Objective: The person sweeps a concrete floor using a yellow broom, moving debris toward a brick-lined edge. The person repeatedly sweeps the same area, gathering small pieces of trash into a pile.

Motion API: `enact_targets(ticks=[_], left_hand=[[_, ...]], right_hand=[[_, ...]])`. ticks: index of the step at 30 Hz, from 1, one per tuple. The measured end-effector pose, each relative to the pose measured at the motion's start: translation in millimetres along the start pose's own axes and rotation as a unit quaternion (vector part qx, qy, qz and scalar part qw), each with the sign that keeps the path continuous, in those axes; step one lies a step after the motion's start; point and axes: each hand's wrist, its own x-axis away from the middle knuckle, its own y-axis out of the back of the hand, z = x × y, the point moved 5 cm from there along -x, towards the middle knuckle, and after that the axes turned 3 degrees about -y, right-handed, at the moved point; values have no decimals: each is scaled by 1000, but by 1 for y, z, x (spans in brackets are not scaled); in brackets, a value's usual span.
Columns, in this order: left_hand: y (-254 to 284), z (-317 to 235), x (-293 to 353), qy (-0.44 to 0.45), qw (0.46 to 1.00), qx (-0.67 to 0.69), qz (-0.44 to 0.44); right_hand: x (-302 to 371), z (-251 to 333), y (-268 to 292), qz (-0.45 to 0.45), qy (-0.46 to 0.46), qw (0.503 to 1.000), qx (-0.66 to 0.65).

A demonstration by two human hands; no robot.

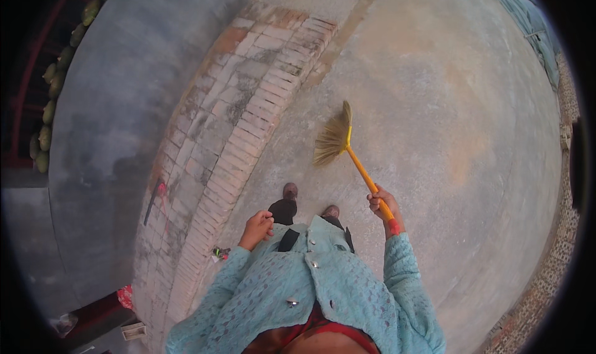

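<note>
My right hand (383, 204) is wrapped round the orange handle of a broom (366, 179), close to its red end. The handle slants up and to the left, away from me. At its far end, past a yellow binding, the tan bristles fan out over the grey concrete floor (422, 137); whether they touch it I cannot tell. My left hand (256, 228) hangs in front of my light blue jacket, fingers curled in, with nothing visible in them. Both forearms are in light blue sleeves. My shoes show on the floor between the hands.
A brick step (261, 115) runs along the left, with a dark stick and something pink (161, 189) on it. Small colourful items (220, 253) lie by its edge. Several green gourds (57, 84) line the far left. Blue-green sheeting (528, 25) hangs at the upper right.
</note>
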Motion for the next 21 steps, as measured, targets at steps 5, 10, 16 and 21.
enact_targets(ticks=[5,10,16,21], left_hand=[[3,-35,-47,-13,999,-6,48],[11,-89,-126,-52,990,-54,116],[7,-141,-178,-37,976,-70,204],[6,-158,-190,-12,959,-121,254]], right_hand=[[6,37,-47,-73,104,991,37],[20,3,-95,-94,149,983,58],[6,-58,-140,25,123,983,-135],[-57,-99,-126,28,101,974,-199]])
